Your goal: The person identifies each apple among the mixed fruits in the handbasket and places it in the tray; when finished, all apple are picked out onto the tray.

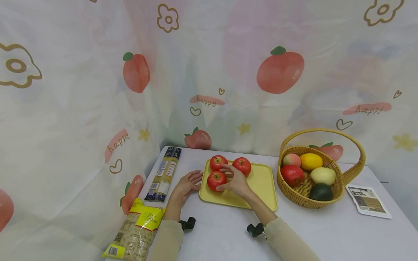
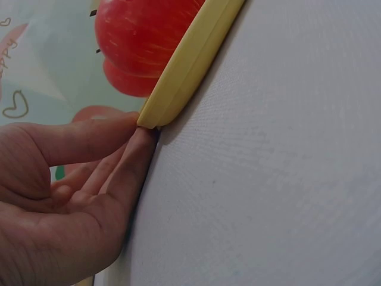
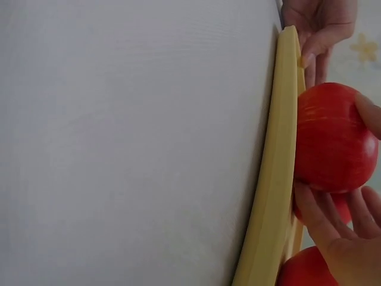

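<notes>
Three red apples sit on a yellow tray (image 1: 261, 185). My right hand (image 1: 237, 183) curls round the front apple (image 1: 217, 181), its thumb on one side and its fingers on the other, as the right wrist view also shows with that apple (image 3: 333, 140). Behind it lie the back left apple (image 1: 218, 163) and the back right apple (image 1: 242, 165). At the tray's left edge, my left hand (image 1: 187, 185) pinches the rim. In the left wrist view, the thumb (image 2: 101, 136) meets the tray corner (image 2: 158, 113) from above and a finger lies beneath it.
A wicker basket (image 1: 303, 194) with a tall handle holds several fruits at the right. Beside it lies a white tablet-like panel (image 1: 369, 201). Two joined packs of noodles (image 1: 164, 174) lie at the left, with a yellow and clear bag (image 1: 135, 230) nearer. Printed curtains stand behind and left.
</notes>
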Available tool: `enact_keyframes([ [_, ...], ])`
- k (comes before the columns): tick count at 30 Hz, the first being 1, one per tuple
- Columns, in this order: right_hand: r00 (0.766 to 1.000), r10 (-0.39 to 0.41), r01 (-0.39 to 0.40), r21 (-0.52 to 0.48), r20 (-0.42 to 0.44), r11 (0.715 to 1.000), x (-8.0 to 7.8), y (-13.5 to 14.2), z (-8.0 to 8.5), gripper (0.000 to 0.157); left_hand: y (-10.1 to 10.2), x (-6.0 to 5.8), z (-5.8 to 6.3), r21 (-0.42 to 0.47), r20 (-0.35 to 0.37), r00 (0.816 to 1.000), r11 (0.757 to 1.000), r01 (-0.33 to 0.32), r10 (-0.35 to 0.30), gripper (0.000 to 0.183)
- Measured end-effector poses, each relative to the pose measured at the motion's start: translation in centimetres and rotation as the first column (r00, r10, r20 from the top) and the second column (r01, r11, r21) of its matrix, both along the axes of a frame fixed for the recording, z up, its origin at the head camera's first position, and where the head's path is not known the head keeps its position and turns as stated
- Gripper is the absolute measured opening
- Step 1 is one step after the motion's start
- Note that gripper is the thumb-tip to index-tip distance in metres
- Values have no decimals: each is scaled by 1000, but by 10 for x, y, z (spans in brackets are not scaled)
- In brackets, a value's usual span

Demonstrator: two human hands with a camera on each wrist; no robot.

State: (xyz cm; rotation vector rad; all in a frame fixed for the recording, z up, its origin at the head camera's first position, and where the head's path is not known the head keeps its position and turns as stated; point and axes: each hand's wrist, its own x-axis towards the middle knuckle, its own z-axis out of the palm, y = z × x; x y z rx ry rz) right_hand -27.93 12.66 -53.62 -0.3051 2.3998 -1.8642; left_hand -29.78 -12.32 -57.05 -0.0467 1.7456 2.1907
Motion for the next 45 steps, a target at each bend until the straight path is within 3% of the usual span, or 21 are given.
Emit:
enact_keyframes([
  [10,996,67,-68,-21,-60,997,1,20,19,80,1,-1,-1,22,-2,1000,1000,5,-5,87],
  [27,991,9,-6,21,-137,1000,7,69,78,61,1,0,-2,10,-8,1000,1000,1,-1,86],
  [38,990,-35,44,59,-135,997,7,114,104,50,1,2,1,15,-8,1000,1000,2,-2,85],
  [45,989,-36,47,79,-146,996,10,141,121,52,0,3,0,16,-4,1000,1000,1,-1,85],
])
